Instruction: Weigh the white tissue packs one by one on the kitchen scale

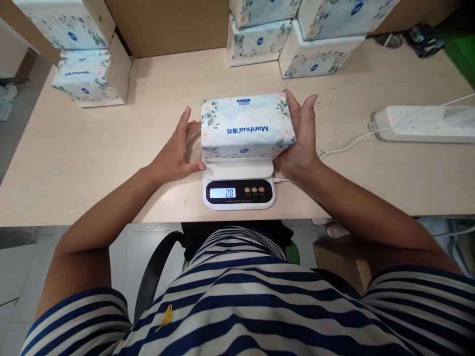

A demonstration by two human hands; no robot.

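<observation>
A floral Manhua tissue pack (pixel 248 123) lies at a slight slant over the back of a white kitchen scale (pixel 239 169), its printing upside down to me. I cannot tell whether its full weight rests there. The lit display (pixel 222 193) seems to read 2.0. My right hand (pixel 301 136) is against the pack's right end, two fingers extended upward and the thumb hidden by the pack. At the left end, my left hand (pixel 176 151) has its fingers apart, some partly behind the pack. Its thumb tip is by the scale's left edge.
Stacked tissue packs stand at the back left (pixel 87 79) and the back right (pixel 311 54) of the table. A white power strip (pixel 426 123) with cables is on the right. A dark object (pixel 425 42) sits in the far right corner. The table's front edge runs close to my body.
</observation>
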